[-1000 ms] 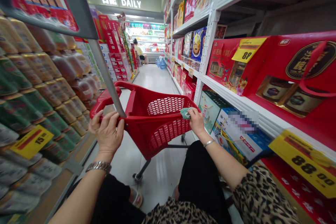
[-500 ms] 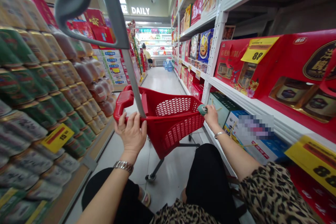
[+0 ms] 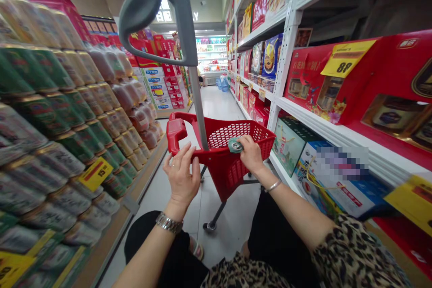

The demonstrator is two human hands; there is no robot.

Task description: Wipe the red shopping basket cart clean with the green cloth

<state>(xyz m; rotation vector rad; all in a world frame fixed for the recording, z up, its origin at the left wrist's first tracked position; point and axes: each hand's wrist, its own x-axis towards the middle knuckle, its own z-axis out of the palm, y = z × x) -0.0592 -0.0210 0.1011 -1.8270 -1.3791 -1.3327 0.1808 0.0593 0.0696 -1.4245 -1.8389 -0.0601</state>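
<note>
hands first: what has each one got?

— left hand (image 3: 181,175) is mostly closed, fingers hooked over the near rim of a red plastic shopping cart (image 3: 229,177), just beside its grey pole (image 3: 197,99). that spot looks chosen for steering, close to where the pole meets the basket.

— and the right hand (image 3: 250,155)?

— also curled, pressing a small teal-grey object (image 3: 235,145) against the same rim, near the middle of the frame. i can't tell what the object is, since the fingers cover part of it.

— why does the pole stand so tall?

— probably for pulling the cart along. it rises to a grey loop handle (image 3: 151,4) at upper left of the frame, and neither hand is on that loop.

— what's around the cart?

— along the left side, stacked drink cans (image 3: 43,117) and plastic jugs (image 3: 124,94) sit on shelves, with a yellow price tag (image 3: 96,173) at lower left. on the right, red gift boxes (image 3: 313,81) fill white metal shelving (image 3: 286,40), and another yellow price tag (image 3: 347,57) faces the aisle, likely to be read in passing.
</note>
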